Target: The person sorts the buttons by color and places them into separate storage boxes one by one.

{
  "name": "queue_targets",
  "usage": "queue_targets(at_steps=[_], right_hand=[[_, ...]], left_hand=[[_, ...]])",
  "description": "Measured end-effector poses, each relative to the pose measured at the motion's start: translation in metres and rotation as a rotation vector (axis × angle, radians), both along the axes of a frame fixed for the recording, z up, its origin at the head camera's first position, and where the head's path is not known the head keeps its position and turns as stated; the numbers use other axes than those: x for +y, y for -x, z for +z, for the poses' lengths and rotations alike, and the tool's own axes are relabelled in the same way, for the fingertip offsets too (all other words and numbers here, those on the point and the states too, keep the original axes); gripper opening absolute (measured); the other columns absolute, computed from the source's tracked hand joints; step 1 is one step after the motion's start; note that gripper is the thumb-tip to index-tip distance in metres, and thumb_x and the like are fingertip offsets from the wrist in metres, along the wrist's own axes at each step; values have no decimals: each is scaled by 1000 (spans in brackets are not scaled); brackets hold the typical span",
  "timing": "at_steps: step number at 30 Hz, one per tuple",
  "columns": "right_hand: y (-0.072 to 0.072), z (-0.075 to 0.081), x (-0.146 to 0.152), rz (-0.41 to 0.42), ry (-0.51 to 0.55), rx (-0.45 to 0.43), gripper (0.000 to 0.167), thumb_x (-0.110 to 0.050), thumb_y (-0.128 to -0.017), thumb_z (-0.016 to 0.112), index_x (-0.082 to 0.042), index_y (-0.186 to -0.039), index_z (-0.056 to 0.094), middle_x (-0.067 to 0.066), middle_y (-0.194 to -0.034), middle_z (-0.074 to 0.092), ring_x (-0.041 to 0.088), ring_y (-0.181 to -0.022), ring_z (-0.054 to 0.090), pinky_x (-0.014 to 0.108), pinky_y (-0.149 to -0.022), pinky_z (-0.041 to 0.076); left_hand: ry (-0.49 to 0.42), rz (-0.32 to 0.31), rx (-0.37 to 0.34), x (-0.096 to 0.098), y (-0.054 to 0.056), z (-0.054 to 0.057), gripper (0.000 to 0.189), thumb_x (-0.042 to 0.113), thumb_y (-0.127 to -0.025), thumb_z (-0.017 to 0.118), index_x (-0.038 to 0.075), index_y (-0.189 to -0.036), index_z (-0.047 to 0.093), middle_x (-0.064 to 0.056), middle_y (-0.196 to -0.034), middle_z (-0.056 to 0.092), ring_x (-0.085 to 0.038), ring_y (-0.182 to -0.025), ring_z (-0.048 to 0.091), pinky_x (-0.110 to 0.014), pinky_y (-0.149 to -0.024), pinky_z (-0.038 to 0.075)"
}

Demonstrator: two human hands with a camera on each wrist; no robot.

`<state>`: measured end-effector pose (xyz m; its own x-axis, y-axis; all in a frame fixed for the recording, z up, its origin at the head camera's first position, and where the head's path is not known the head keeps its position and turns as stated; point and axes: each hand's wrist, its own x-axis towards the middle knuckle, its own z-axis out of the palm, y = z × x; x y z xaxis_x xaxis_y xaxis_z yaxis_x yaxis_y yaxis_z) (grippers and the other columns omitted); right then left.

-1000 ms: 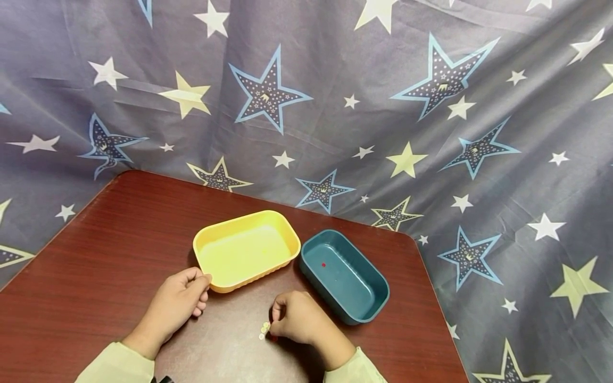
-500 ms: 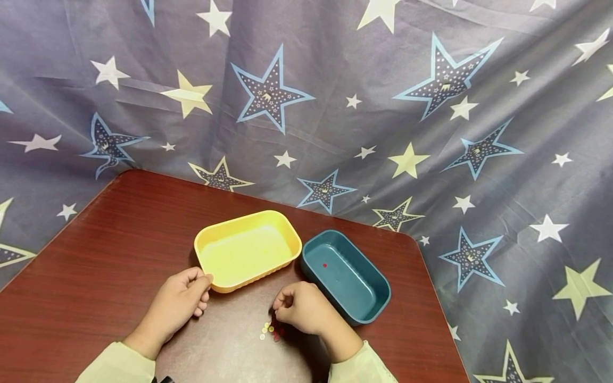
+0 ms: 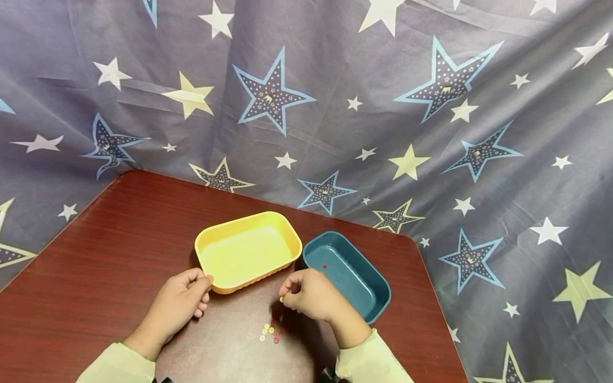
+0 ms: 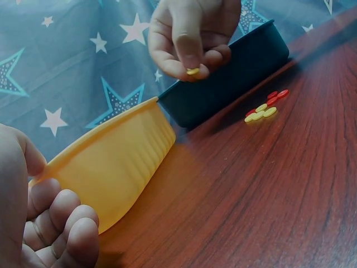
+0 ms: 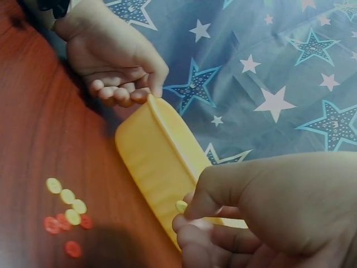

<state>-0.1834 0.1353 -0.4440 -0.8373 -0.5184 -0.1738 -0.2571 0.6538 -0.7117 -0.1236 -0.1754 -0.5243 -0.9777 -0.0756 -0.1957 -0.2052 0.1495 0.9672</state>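
My left hand (image 3: 177, 300) pinches the near left corner of the yellow bin (image 3: 244, 258) by its rim. Between the thumb and forefinger of my right hand (image 3: 313, 298) is a small yellow button (image 5: 181, 206), raised above the table near the bin's right end. On the tabletop below lie several loose yellow buttons (image 5: 67, 196) and red buttons (image 5: 52, 225) in a small cluster. A dark teal bin (image 3: 359, 282) stands just beyond the right hand, which covers part of its near side. One red button (image 3: 325, 266) lies inside it.
Both bins stand on a reddish-brown wooden table (image 3: 143, 229), their ends close together. Behind it hangs a grey curtain (image 3: 330, 127) printed with stars, along the table's far edge and right side.
The right hand has risen from the button cluster, moving away from me toward the bins with a yellow button pinched. The left hand keeps its hold on the yellow bin.
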Motion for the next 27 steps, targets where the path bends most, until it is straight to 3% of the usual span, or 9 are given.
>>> queue_targets(at_steps=[13,20,27], right_hand=[[34,28,-2,-19,81,-72,12,-3,-96,74,-12,-95,83,-1,-74,71,14,-65,67,35,-64,67],[54,41,-4,-32,75,-146,9,-5,-99,74,-8,-100,83,10,-84,77,19,-69,71,32,-68,67],[79,44,-11,-67,101,-222,19,-5,-101,72,7,-113,80,12,-88,76,20,-71,71,30,-68,67]], left_hand=[[-22,-7,2,-1,0,-2,35,31,-115,63,2,-96,60,-4,-82,63,-14,-64,63,-30,-56,62],[-14,-11,0,-1,0,-2,35,33,-115,63,3,-96,59,-5,-82,63,-14,-64,63,-31,-56,62],[-7,-8,-7,-2,0,-2,36,34,-115,64,4,-95,60,-5,-82,64,-14,-64,64,-31,-57,62]])
